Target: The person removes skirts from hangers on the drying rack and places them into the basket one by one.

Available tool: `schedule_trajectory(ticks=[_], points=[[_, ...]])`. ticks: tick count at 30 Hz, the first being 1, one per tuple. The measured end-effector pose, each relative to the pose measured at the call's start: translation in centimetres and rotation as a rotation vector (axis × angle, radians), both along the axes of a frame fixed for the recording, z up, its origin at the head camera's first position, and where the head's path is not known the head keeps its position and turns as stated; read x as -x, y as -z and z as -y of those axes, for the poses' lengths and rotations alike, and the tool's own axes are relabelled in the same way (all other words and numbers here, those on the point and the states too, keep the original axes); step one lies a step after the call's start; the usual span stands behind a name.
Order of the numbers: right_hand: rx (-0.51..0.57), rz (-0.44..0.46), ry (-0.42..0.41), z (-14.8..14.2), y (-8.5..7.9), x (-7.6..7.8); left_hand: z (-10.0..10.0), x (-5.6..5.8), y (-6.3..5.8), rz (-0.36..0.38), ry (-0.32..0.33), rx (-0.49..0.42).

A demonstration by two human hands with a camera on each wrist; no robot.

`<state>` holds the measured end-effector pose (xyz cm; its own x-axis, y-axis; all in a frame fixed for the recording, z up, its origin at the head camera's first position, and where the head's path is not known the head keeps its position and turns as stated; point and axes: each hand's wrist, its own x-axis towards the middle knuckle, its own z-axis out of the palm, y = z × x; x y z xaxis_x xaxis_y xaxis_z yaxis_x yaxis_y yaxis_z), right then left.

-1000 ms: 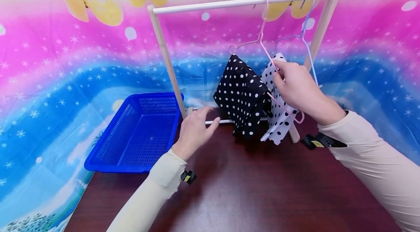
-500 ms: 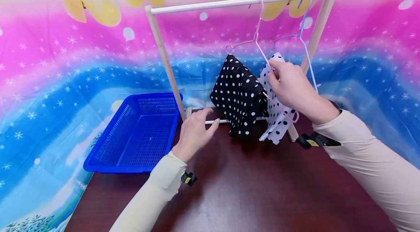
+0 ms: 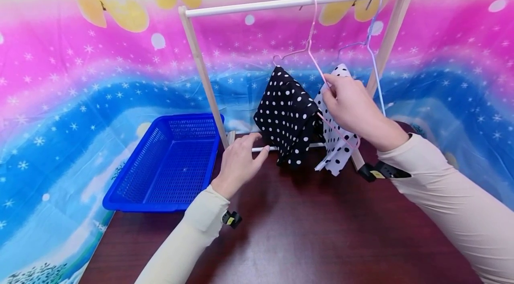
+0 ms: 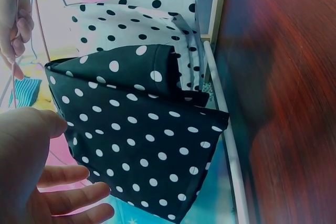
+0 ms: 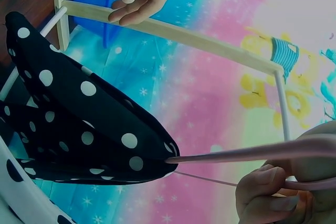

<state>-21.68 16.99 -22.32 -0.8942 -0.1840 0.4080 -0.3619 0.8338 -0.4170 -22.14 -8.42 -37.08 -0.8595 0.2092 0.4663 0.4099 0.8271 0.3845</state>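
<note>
Over the brown counter (image 3: 305,235), the left hand (image 3: 241,159) holds nothing, thumb and fingers apart; the right hand (image 3: 349,105) pinches a pink hanger (image 5: 273,151) draped with black dotted cloth (image 3: 286,117), hooked onto a rack (image 3: 257,6); white dotted cloth (image 3: 335,143) hangs just behind.

left post (image 3: 202,72) and black cloth (image 3: 284,117) flank free room under the rail (image 3: 249,6)

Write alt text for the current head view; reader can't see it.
A person's right hand pinches a pink hanger hooked on a white rail, a white-dotted black cloth hanging from it. The left hand, holding nothing, is left of that cloth; a black-dotted white cloth hangs to its right, partly hidden. A blue basket stands at left on a dark table.
</note>
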Motion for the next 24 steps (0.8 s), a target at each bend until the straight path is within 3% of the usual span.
schedule_trajectory(ticks=[12, 24], points=[[0.015, 0.014, -0.022, 0.7, 0.0, 0.3, 0.0, 0.0, 0.2, 0.023, -0.002, -0.013], [0.019, 0.003, -0.038, 1.5, 0.1, 0.4, 0.3, 0.6, 1.5, 0.055, -0.026, -0.045]])
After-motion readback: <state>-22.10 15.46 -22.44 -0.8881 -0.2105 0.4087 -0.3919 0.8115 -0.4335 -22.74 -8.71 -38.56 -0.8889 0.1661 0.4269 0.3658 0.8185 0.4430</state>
